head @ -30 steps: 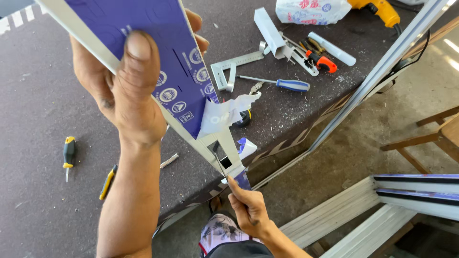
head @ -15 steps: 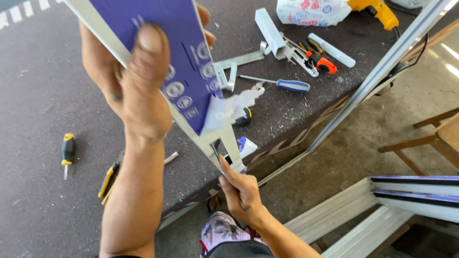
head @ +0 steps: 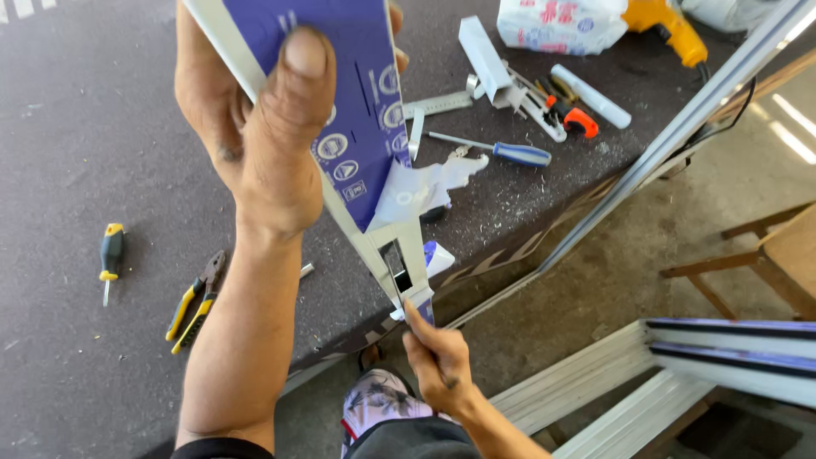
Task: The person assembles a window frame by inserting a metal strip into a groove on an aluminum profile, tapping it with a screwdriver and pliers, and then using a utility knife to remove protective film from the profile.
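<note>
With the left hand (head: 255, 144) clenched on the film-wrapped aluminium profile (head: 357, 144) and the right hand (head: 438, 361) pinching its lower end at frame centre, the cut edge could slice fingers.

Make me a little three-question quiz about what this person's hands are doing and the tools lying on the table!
1. True or false: the left hand grips the metal bar with purple film.
2. What does the right hand pinch? A) the bar's lower end B) the blue-handled screwdriver C) the yellow drill
3. Fill in: left of the person's forearm, the yellow-handled pliers lie on the dark ____.

Key
1. True.
2. A; the screwdriver and drill lie untouched on the table.
3. table
</note>
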